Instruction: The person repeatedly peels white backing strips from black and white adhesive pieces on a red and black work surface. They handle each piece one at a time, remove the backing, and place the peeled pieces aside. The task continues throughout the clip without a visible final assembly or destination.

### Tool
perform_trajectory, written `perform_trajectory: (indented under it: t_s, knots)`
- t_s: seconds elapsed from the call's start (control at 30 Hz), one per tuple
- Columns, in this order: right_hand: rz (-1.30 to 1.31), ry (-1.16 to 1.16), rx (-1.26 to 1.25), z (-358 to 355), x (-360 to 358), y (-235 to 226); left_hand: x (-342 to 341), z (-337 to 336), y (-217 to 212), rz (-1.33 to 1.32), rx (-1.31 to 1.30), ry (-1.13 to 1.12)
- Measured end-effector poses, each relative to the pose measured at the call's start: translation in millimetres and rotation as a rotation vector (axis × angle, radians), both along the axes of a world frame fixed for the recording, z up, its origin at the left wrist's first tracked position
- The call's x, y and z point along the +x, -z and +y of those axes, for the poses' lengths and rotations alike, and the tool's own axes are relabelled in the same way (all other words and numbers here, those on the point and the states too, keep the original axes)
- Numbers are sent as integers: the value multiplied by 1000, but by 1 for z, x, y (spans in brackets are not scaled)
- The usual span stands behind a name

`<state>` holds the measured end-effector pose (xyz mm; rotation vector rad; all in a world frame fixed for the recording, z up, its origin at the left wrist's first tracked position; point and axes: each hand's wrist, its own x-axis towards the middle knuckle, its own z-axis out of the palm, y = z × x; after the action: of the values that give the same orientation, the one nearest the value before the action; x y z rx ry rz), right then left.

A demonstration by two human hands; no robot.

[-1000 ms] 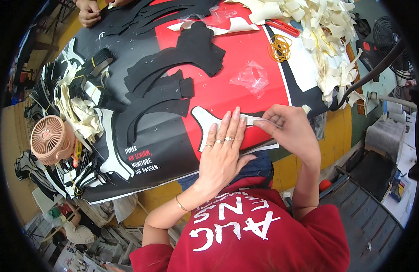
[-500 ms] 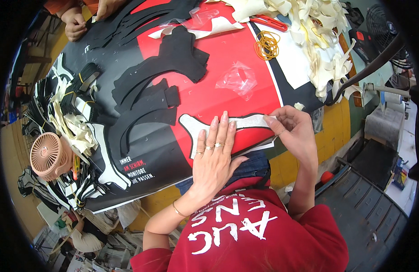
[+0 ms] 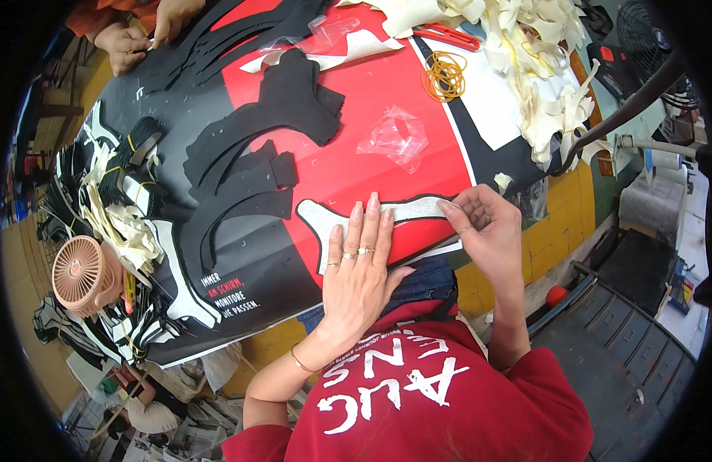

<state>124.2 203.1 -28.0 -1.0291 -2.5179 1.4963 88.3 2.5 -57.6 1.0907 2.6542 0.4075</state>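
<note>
A curved white piece with a black border (image 3: 419, 208), apparently cut fabric or backing, lies at the table's near edge. My left hand (image 3: 360, 266) rests flat across its left part, fingers stretched out and thumb apart. At the piece's right end, my right hand (image 3: 491, 235) pinches the tip between thumb and forefinger, the other fingers curled. Part of the piece is hidden under my left fingers. Beyond my left hand, stacks of black curved pieces (image 3: 283, 100) lie on the red and black sheet (image 3: 356, 96). A similar white piece with black edging (image 3: 183, 285) lies to the left.
Crumpled clear plastic (image 3: 394, 138), rubber bands (image 3: 444, 77) and a red cutter (image 3: 447, 35) lie farther back. Cream scraps (image 3: 537, 85) heap at the right. A small pink fan (image 3: 85, 273) stands left among banded bundles. Another person's hands (image 3: 129, 46) are at the far left.
The view has shifted slightly. My left hand stays flat on the piece, and my right hand keeps its pinch with its fingers a little more curled. The other person's hands have come closer together.
</note>
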Motion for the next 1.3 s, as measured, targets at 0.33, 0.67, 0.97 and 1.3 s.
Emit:
perform_trajectory:
  t_s: [0.33, 0.67, 0.97, 1.3]
  knots:
    - [262, 121, 104, -7, 16, 24, -1, 0, -2, -38, 23, 3]
    - [484, 304, 239, -18, 24, 50, -1, 0, 0, -21, 60, 14]
    - [428, 243, 89, 7, 19, 61, 18, -13, 10, 153, 284, -183]
    - [400, -76, 286, -19, -15, 16, 9, -90, -1, 456, 465, -256]
